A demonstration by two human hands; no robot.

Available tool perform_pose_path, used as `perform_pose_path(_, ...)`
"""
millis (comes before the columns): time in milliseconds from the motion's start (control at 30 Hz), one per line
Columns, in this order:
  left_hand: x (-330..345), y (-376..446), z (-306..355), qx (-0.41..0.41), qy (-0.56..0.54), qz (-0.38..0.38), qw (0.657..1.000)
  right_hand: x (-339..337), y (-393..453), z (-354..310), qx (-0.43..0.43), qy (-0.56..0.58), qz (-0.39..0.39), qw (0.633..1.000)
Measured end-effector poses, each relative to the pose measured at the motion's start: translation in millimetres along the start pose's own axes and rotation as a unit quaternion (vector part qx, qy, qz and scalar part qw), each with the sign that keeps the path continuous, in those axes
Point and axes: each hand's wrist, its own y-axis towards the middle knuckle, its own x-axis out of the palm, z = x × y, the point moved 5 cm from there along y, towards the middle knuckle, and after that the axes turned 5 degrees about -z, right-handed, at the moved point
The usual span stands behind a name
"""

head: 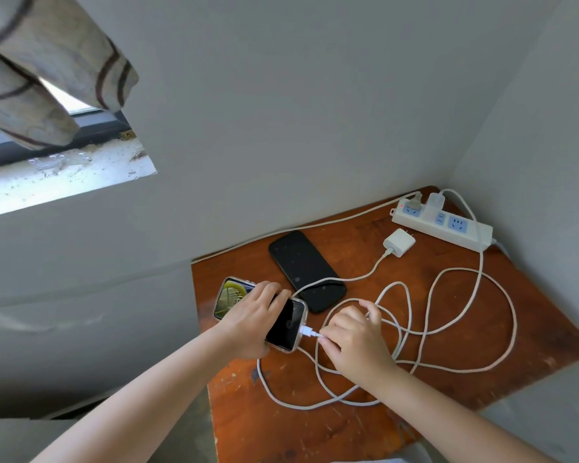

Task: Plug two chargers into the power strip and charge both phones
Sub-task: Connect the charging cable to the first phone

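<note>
My left hand (251,317) grips a phone in a clear case (286,324) at the table's left side. My right hand (355,339) pinches a white cable's plug (310,332), which sits in the phone's end. A second, black phone (306,270) lies flat behind it with a thin cable across it. That thin cable leads to a white charger brick (398,242) lying loose on the table, prongs free. At the back right corner lies the white power strip (442,223) with another white charger (436,200) plugged into it.
The brown wooden table (482,329) fits into a corner between grey walls. Long white cable loops (448,329) sprawl over its middle and right. A grey plug (414,202) also sits in the strip. A window sill and curtain are at the upper left.
</note>
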Motion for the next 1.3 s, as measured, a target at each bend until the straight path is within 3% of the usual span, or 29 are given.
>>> perform_pose_path(333, -1, 1, -8, 0.019, 0.008, -0.037, 0.999, 8, 0, -4, -0.003, -0.011, -0.015, 1.0)
perform_pose_path(567, -2, 12, -49, 0.03, 0.123, -0.125, 0.984, 12, -1, 1, -0.002, -0.03, -0.009, 1.0)
perform_pose_path(733, 3, 19, -58, 0.05, 0.142, -0.163, 0.975, 14, 0, 2, -0.011, -0.03, -0.01, 0.999)
perform_pose_path(1300, 4, 31, -50, 0.062, 0.142, -0.151, 0.976, 32, -4, 11, 0.001, -0.011, -0.032, 0.999)
